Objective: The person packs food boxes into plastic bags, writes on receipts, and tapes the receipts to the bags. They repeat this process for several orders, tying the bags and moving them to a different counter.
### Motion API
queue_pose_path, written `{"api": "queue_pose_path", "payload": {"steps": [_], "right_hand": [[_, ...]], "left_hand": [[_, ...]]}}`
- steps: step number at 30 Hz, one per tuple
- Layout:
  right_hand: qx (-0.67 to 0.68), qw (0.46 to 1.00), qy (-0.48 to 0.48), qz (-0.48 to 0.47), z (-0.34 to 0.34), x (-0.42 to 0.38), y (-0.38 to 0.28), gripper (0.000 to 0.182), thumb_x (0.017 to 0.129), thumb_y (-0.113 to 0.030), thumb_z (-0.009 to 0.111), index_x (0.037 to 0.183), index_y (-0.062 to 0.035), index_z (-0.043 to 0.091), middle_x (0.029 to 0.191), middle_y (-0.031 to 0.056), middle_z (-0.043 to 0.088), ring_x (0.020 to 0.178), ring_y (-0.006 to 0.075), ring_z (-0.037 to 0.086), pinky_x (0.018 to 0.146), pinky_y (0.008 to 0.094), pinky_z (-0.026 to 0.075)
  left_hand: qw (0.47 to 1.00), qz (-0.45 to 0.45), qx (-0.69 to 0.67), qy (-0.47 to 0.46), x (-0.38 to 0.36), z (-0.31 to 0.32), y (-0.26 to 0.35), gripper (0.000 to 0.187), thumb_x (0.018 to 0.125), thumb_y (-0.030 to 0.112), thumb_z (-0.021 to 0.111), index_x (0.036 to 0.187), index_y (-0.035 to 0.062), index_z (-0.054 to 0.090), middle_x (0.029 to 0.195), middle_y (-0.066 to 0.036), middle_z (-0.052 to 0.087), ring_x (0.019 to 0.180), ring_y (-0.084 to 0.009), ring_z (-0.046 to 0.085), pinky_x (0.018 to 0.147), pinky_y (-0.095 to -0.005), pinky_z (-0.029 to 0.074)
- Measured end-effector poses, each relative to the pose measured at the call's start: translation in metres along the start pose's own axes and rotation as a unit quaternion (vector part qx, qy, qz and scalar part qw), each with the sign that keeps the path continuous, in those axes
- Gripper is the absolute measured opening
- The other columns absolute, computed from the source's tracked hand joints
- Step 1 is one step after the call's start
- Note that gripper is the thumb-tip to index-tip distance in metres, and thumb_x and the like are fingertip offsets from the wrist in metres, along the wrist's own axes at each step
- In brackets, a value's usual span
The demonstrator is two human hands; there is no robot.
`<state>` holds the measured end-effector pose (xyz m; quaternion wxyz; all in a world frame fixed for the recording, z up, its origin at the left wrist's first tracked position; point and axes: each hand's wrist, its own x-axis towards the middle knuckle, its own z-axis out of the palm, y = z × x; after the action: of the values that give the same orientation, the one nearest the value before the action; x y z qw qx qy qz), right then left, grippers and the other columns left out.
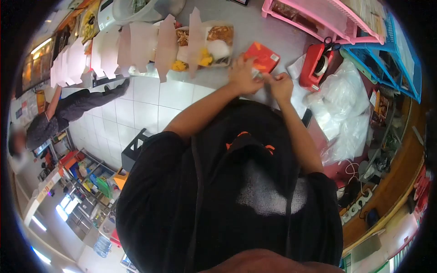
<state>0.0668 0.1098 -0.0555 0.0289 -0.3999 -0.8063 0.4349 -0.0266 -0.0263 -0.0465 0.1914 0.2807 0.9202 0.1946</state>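
Note:
A red box (263, 56) with orange marks and a small white label sits on the grey table in front of me. My left hand (246, 76) grips its near left side, the fingers bent over the edge. Just right of it, my right hand (279, 85) is closed in a pinch at the box's near edge; what the fingertips hold, if anything, is too small to make out. To the left stand open food boxes (217, 44) with white rice, something yellow and brown fried food, partly behind pale upright flaps.
A red tape dispenser (314, 68) and clear plastic bags (339, 104) lie on the right. Pink trays (314, 18) and a blue rack (400, 54) stand behind. Further left, more pale carton flaps (104, 50) line the table's edge. Another person (68, 107) is at far left.

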Motion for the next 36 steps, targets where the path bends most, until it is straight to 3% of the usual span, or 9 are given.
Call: {"api": "queue_pose_path", "payload": {"steps": [4,7,11,13,16,19,27,32,36], "right_hand": [[0.273,0.957,-0.095,-0.015,0.021,0.017,0.071,0.029,0.082,-0.028,0.076,0.076,-0.0056,0.059,0.063,-0.0024,0.056,0.057,0.0083,0.049,0.055,0.0254,0.041],[0.374,0.918,-0.12,0.059,-0.008,0.003,0.073,0.018,0.086,-0.02,0.071,0.084,-0.0051,0.062,0.067,-0.0038,0.056,0.059,0.0072,0.048,0.057,0.0243,0.04],[0.37,0.909,-0.18,0.061,-0.035,-0.003,0.06,0.013,0.088,-0.017,0.068,0.086,-0.0037,0.065,0.069,-0.0017,0.059,0.064,0.0073,0.052,0.06,0.0248,0.043],[0.232,0.945,-0.204,-0.109,-0.022,0.002,0.048,0.017,0.085,-0.021,0.07,0.084,-0.0049,0.067,0.071,0.0039,0.065,0.065,0.0139,0.06,0.061,0.0291,0.047],[-0.064,0.979,-0.159,-0.109,-0.002,0.009,0.024,0.024,0.079,-0.03,0.074,0.077,-0.0068,0.067,0.073,0.0098,0.068,0.068,0.0235,0.066,0.064,0.0356,0.05],[-0.099,0.981,-0.159,-0.048,-0.007,0.008,0.004,0.028,0.072,-0.034,0.078,0.073,-0.0086,0.066,0.072,0.0119,0.067,0.07,0.0302,0.066,0.064,0.0412,0.05],[0.094,0.988,-0.112,-0.058,0.013,0.013,0.035,0.042,0.068,-0.035,0.084,0.067,-0.0049,0.055,0.064,0.0107,0.061,0.059,0.0246,0.06,0.058,0.0353,0.048],[0.194,0.972,-0.089,-0.103,0.01,0.021,0.063,0.035,0.069,-0.023,0.084,0.076,-0.004,0.055,0.065,0.0079,0.058,0.057,0.0256,0.056,0.057,0.0343,0.047],[0.064,0.984,0.025,-0.166,-0.039,-0.012,0.078,0.039,0.073,-0.015,0.077,0.101,-0.0012,0.055,0.092,0.0144,0.059,0.084,0.0296,0.058,0.078,0.0383,0.047]], "left_hand": [[0.969,0.083,-0.231,0.001,0.01,0.016,-0.028,0.092,0.061,0.052,0.074,0.14,0.0208,0.036,0.142,-0.02,0.032,0.132,-0.0423,0.031,0.103,-0.0591,0.03],[0.998,0.057,-0.032,-0.002,0.0,0.001,-0.008,0.088,0.061,0.046,0.074,0.138,0.0222,0.039,0.142,-0.02,0.032,0.127,-0.0391,0.035,0.102,-0.0559,0.03],[0.997,0.035,0.065,0.036,-0.009,0.013,0.008,0.09,0.057,0.041,0.076,0.137,0.0229,0.04,0.141,-0.021,0.032,0.123,-0.038,0.038,0.099,-0.0541,0.032],[0.995,0.039,0.067,0.065,-0.011,0.027,0.011,0.09,0.057,0.042,0.076,0.137,0.0226,0.04,0.142,-0.021,0.031,0.123,-0.0385,0.038,0.098,-0.0535,0.032],[0.992,0.031,0.081,0.092,-0.01,0.036,0.012,0.09,0.058,0.043,0.075,0.138,0.0221,0.04,0.142,-0.021,0.031,0.121,-0.039,0.039,0.096,-0.0531,0.032],[0.991,0.017,0.091,0.092,-0.01,0.033,0.015,0.089,0.059,0.044,0.074,0.138,0.0213,0.04,0.142,-0.022,0.031,0.12,-0.0389,0.04,0.095,-0.0533,0.032],[0.998,-0.001,0.022,0.058,-0.003,0.024,0.002,0.089,0.059,0.04,0.076,0.137,0.0175,0.04,0.139,-0.021,0.035,0.122,-0.0404,0.04,0.098,-0.0553,0.034],[0.955,0.139,-0.257,-0.042,0.019,0.01,-0.037,0.094,0.057,0.042,0.082,0.137,0.0161,0.039,0.141,-0.021,0.034,0.13,-0.0352,0.039,0.105,-0.056,0.03],[0.973,0.217,0.031,-0.075,0.017,-0.007,-0.022,0.097,0.055,0.034,0.085,0.138,0.0171,0.038,0.146,-0.021,0.031,0.133,-0.0401,0.035,0.108,-0.0578,0.025]]}}
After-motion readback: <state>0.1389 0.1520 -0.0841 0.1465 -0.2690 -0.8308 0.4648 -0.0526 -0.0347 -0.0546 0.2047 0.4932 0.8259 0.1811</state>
